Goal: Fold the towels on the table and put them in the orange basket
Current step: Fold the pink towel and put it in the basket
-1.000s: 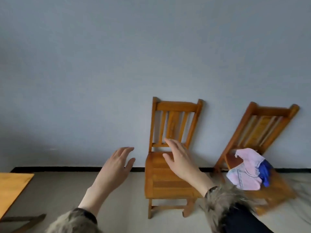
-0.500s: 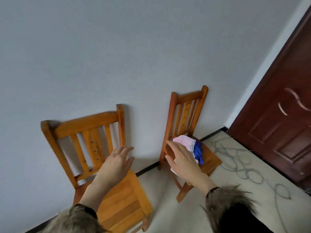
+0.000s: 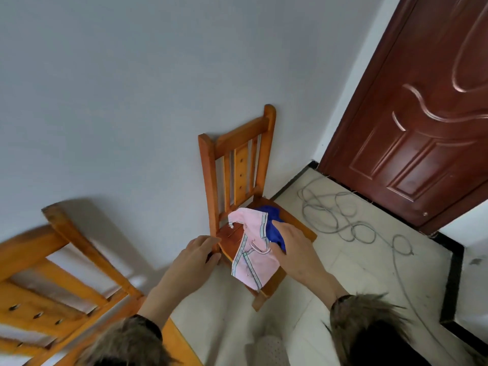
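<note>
A crumpled pink towel (image 3: pixel 250 262) with striped edging lies on the seat of a wooden chair (image 3: pixel 237 143) by the wall and hangs over its front edge. A blue towel (image 3: pixel 272 228) lies beside and partly under it. My right hand (image 3: pixel 295 249) rests on both towels with fingers stretched out, covering part of the blue one. My left hand (image 3: pixel 195 260) is at the seat's left front corner, fingers loosely bent, holding nothing. No basket or table shows.
A second wooden chair (image 3: pixel 52 260) stands close at the lower left. A dark red door (image 3: pixel 422 114) fills the right side. A grey cable (image 3: pixel 343 215) lies in loops on the tiled floor between the chair and the door.
The view swung right and down toward the chair with the towels. Both hands came closer to it; my right hand now lies on the towels and my left reached the seat corner.
</note>
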### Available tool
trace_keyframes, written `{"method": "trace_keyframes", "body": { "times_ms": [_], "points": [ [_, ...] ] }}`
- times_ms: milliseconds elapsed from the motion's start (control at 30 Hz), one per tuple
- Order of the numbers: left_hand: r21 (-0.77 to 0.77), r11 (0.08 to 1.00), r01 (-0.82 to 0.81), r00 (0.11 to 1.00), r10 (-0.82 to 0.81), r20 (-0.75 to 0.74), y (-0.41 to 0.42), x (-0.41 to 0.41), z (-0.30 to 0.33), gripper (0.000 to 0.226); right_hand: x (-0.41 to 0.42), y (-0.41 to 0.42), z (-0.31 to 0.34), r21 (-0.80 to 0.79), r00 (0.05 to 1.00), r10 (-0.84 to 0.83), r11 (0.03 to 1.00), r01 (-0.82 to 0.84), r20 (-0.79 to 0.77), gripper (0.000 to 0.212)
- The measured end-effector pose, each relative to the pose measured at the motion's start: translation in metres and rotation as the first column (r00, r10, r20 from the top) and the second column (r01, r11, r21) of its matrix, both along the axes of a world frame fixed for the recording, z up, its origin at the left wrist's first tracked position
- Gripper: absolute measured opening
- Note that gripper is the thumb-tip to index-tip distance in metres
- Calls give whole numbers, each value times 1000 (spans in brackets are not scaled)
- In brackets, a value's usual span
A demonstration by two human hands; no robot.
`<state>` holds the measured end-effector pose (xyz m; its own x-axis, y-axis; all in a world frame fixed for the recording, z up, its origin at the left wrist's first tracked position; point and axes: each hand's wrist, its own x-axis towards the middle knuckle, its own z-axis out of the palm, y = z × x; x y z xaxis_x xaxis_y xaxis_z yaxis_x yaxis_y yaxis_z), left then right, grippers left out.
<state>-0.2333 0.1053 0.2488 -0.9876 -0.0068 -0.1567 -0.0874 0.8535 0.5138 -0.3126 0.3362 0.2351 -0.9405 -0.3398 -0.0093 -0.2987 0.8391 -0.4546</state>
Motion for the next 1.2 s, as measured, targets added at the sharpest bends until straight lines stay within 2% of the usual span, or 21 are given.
{"method": "trace_keyframes", "body": {
  "times_ms": [200, 333, 467, 600, 700, 800, 867, 967, 1033, 1100, 1200],
  "points": [
    [13, 995, -95, 988, 93, 121, 42, -112, -46, 39, -112, 20, -57, 27, 993, 6, 1000, -9, 119, 51],
    [12, 998, -65, 957, 59, 286, 80, -173, -83, 46, -173, 40, -94, 50, 973, 26, 998, -39, 229, 52],
    [-41, 996, -85, 931, 94, 353, 101, -219, -136, 44, -222, 52, -135, 87, 960, 46, 994, -73, 275, 55],
    [-82, 993, -89, 937, 111, 331, 103, -251, -189, 41, -248, 53, -180, 93, 934, 68, 990, -107, 350, 53],
    [-186, 979, 81, 954, -23, 297, 99, -270, -228, 52, -257, 47, -219, 85, 912, 76, 989, -120, 403, 51],
    [-262, 933, 247, 943, -169, 285, 99, -289, -260, 71, -261, 42, -256, 82, 899, 78, 989, -125, 431, 49],
    [-312, 894, 321, 940, -260, 222, 98, -305, -275, 82, -262, 40, -275, 79, 891, 77, 989, -125, 447, 49],
    [-411, 880, 238, 971, -206, 121, 90, -336, -289, 89, -265, 37, -292, 40, 889, 76, 994, -105, 452, 49],
    [-421, 897, 132, 985, -73, 155, 82, -351, -292, 69, -268, 35, -295, -8, 897, 68, 997, -71, 437, 49],
    [-401, 915, 52, 986, 16, 166, 78, -354, -291, 33, -272, 32, -293, -42, 903, 51, 998, -37, 426, 49],
    [-296, 955, 32, 991, 7, 131, 75, -345, -274, 18, -277, 24, -285, -60, 905, 53, 998, -30, 421, 56]
  ]
}}
